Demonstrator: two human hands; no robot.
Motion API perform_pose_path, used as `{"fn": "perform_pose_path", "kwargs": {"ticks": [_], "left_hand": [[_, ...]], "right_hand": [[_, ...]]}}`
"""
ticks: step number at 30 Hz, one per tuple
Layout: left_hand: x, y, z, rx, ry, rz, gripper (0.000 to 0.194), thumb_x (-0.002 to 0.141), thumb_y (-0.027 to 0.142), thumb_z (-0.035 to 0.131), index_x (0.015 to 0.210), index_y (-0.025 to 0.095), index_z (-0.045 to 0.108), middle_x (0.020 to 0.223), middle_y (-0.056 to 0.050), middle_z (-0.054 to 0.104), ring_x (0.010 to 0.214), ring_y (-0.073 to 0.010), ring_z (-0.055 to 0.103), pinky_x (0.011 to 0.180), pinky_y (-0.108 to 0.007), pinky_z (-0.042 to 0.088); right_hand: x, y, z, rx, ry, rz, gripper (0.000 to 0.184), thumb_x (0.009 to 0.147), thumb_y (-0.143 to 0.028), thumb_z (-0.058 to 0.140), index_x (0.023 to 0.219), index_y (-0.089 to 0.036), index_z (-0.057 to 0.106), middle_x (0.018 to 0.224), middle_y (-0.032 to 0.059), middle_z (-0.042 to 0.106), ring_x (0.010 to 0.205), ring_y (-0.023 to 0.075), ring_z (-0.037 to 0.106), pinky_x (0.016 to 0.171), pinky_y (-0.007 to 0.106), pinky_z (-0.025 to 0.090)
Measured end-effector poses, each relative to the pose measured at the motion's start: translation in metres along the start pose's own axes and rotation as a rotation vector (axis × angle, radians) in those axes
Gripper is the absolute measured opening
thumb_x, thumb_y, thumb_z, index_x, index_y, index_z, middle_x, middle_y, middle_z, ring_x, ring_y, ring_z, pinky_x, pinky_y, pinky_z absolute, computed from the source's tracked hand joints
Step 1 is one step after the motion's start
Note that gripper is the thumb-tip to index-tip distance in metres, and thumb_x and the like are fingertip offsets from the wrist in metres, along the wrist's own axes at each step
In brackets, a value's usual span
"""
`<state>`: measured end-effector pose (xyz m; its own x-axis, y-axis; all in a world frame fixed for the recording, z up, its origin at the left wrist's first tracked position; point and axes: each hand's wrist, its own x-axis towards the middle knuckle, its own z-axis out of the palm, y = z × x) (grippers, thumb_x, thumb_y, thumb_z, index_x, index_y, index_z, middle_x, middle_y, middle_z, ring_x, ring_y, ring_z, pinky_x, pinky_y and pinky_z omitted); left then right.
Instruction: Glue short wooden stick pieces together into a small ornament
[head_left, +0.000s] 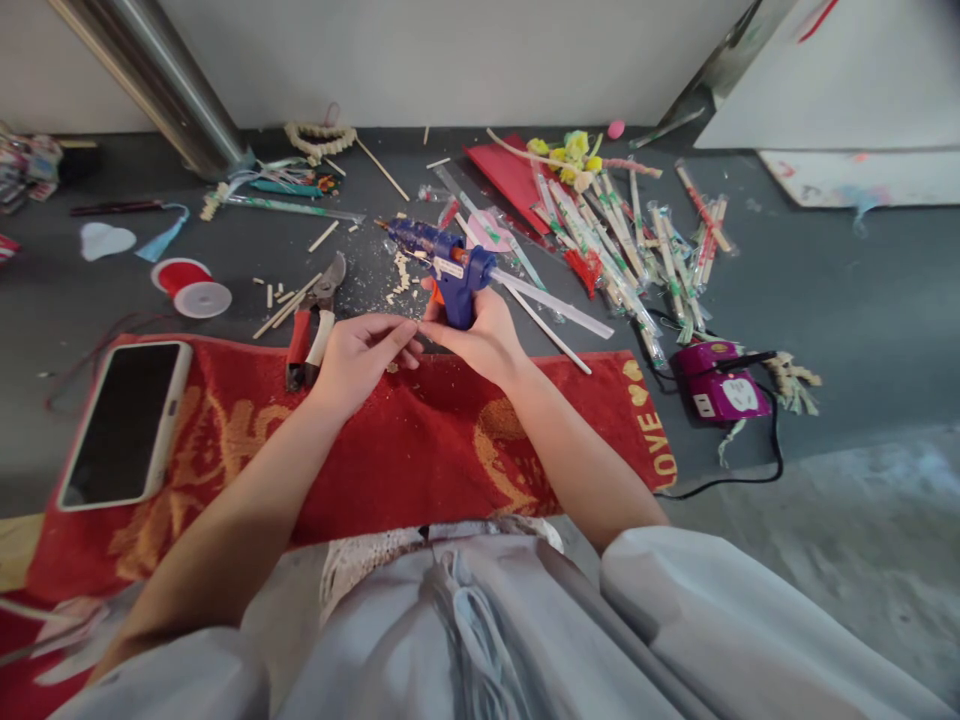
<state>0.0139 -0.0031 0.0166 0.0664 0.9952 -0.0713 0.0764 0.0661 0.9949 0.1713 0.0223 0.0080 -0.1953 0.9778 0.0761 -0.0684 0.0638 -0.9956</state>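
Observation:
My right hand [480, 335] grips the handle of a blue glue gun [442, 262] with an orange trigger; its nozzle points up and to the left over the grey floor. My left hand [367, 350] is pinched closed right beside it, holding a small pale stick piece [405, 328] between thumb and fingers. Both hands hover over the far edge of a red towel with gold print [420, 450]. Wood crumbs [401, 280] lie under the gun.
Red-handled pruning shears [315, 320] and cut stick bits lie left of the hands. A phone [124, 420] rests on the towel's left end. A red ribbon spool [191, 285], a pile of wrapped chopsticks [630, 250], a purple power strip [720, 385] and a metal post [165, 90] surround the spot.

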Motion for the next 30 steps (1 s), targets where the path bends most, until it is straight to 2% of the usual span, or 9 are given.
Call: {"fn": "perform_pose_path", "kwargs": {"ticks": [5,11,17,22,25,30], "left_hand": [[0.001,0.000,0.001,-0.074,0.016,-0.023,0.011,0.078,0.023,0.070,0.072,0.014,0.073,0.060,-0.003,0.067,0.046,-0.0090,0.060,0.044,-0.018,0.043],[0.006,0.004,-0.004,-0.297,0.102,-0.131,0.014,0.080,0.024,0.070,0.076,0.011,0.073,0.059,-0.002,0.064,0.043,-0.0071,0.057,0.043,-0.017,0.043],[0.016,0.004,-0.014,-0.578,0.213,-0.248,0.012,0.082,0.020,0.067,0.077,0.011,0.071,0.059,0.002,0.059,0.043,-0.0020,0.050,0.044,-0.013,0.043],[0.020,0.007,-0.017,-0.710,0.282,-0.298,0.013,0.083,0.016,0.065,0.071,0.011,0.067,0.057,0.003,0.056,0.041,0.0004,0.044,0.043,-0.011,0.040],[0.020,0.008,-0.018,-0.747,0.271,-0.272,0.016,0.080,0.013,0.063,0.065,0.012,0.063,0.057,0.004,0.054,0.043,-0.0006,0.045,0.045,-0.013,0.040],[0.020,0.003,-0.022,-0.703,0.173,-0.186,0.016,0.076,0.014,0.061,0.061,0.014,0.057,0.059,0.003,0.050,0.046,-0.0031,0.044,0.046,-0.016,0.040]], "right_hand": [[-0.001,-0.001,-0.001,-0.026,-0.002,-0.005,0.051,0.060,-0.042,0.081,0.100,-0.017,0.060,0.077,-0.0025,0.062,0.072,0.0113,0.058,0.078,0.031,0.051],[-0.001,-0.002,-0.005,0.095,0.028,0.008,0.047,0.077,-0.055,0.067,0.102,-0.016,0.059,0.070,-0.0034,0.061,0.054,0.0060,0.054,0.053,0.022,0.049],[-0.001,-0.007,-0.011,0.156,0.021,-0.008,0.042,0.078,-0.052,0.067,0.095,-0.014,0.063,0.064,-0.0032,0.064,0.049,0.0049,0.056,0.049,0.020,0.049],[-0.002,-0.007,-0.013,0.226,-0.044,0.057,0.040,0.076,-0.053,0.068,0.086,-0.014,0.064,0.060,-0.0030,0.064,0.044,0.0054,0.055,0.044,0.020,0.047],[-0.003,-0.008,-0.013,0.263,-0.092,0.096,0.042,0.073,-0.055,0.070,0.084,-0.015,0.063,0.056,-0.0037,0.062,0.043,0.0058,0.055,0.042,0.020,0.048],[-0.002,-0.008,-0.014,0.326,-0.143,0.104,0.041,0.073,-0.053,0.071,0.082,-0.014,0.064,0.055,-0.0037,0.062,0.042,0.0054,0.054,0.041,0.018,0.049]]}}
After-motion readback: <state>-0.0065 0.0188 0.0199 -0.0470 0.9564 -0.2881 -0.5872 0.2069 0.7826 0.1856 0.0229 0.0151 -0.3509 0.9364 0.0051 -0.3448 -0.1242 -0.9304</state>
